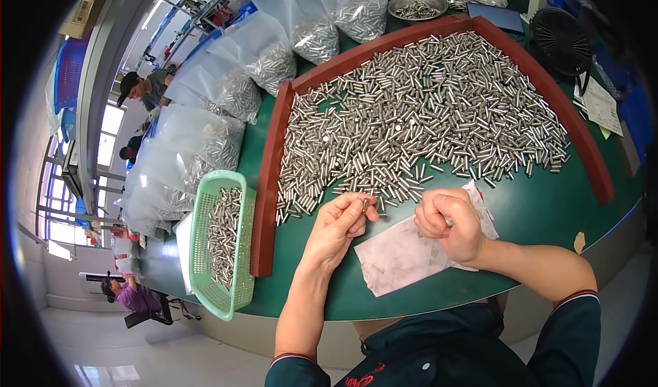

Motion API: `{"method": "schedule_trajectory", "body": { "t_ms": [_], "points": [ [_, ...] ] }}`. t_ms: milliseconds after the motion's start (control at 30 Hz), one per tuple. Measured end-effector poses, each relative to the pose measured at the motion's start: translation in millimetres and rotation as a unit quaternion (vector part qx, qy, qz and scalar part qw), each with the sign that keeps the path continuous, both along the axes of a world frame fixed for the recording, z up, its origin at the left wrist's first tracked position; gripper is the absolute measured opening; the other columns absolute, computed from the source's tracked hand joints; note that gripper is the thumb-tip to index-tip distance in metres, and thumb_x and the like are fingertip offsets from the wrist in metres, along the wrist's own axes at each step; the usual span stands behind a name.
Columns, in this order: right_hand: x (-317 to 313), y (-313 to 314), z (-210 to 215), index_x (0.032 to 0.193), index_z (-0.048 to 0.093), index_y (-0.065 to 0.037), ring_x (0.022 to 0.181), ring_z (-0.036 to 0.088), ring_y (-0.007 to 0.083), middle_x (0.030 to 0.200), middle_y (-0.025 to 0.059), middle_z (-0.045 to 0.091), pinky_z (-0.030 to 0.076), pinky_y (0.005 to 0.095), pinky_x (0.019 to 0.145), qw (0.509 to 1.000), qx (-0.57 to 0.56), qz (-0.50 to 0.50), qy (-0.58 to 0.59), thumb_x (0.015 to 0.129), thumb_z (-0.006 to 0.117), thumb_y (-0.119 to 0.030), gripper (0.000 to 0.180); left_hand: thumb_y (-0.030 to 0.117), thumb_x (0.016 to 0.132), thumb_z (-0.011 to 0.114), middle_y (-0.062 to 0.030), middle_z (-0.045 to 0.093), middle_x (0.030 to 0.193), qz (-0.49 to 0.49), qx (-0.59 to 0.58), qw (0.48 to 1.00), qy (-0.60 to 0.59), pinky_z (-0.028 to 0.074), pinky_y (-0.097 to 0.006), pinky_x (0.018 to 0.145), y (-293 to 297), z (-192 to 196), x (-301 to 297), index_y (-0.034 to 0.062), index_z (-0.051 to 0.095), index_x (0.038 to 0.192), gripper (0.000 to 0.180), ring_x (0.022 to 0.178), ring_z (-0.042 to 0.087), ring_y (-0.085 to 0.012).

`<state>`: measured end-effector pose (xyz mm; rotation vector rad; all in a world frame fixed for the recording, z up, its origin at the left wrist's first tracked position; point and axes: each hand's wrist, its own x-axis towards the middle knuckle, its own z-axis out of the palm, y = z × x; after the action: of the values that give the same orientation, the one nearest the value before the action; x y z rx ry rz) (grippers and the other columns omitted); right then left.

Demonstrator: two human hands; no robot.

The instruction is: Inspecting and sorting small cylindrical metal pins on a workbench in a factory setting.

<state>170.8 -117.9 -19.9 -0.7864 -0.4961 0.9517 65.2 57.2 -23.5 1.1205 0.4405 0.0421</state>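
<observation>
A wide heap of small silvery metal pins (411, 106) lies on the green table, inside a low reddish-brown frame. At the heap's near edge my left hand (337, 226) is closed in a pinch, with what looks like one metal pin (365, 203) between thumb and forefinger. My right hand (452, 224) is curled into a fist over a smudged white cloth (391, 263); whatever its fingers hold is hidden. Left of the frame stands a light green plastic basket (245, 250), partly filled with more pins.
The reddish-brown frame (267, 202) borders the heap on the left, back and right. Clear plastic bags (312, 34) of pins line the table's far left. A metal bowl (417, 6), a black fan (562, 41) and papers (601, 109) are at the back. Other people sit beyond, at left.
</observation>
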Motion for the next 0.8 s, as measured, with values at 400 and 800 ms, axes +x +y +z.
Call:
{"method": "schedule_trajectory", "body": {
  "t_ms": [400,800],
  "points": [
    [-0.1,0.4,0.4,0.051,0.026,-0.009,0.044,0.021,0.0068,0.047,-0.0019,0.026,0.018,0.0234,0.042,1.000,-0.003,-0.001,0.005,0.079,0.032,-0.015,0.029,0.012,0.088,0.046,-0.0096,0.058,0.073,0.010,-0.013,1.000,0.021,0.026,-0.017,0.045,1.0,1.3,1.0,-0.0028,0.054,0.096,0.019,0.049,0.032,-0.0037],
    [-0.2,0.5,1.4,0.050,0.027,-0.008,0.044,0.021,0.0069,0.047,-0.0017,0.027,0.018,0.0232,0.042,1.000,-0.004,-0.002,0.012,0.078,0.031,-0.014,0.029,0.005,0.082,0.053,-0.0073,0.059,0.071,0.032,0.099,0.994,0.033,0.028,-0.017,0.046,-1.4,-0.6,-0.8,0.0023,0.052,0.088,0.007,0.050,0.037,-0.0029]
  ]
}}
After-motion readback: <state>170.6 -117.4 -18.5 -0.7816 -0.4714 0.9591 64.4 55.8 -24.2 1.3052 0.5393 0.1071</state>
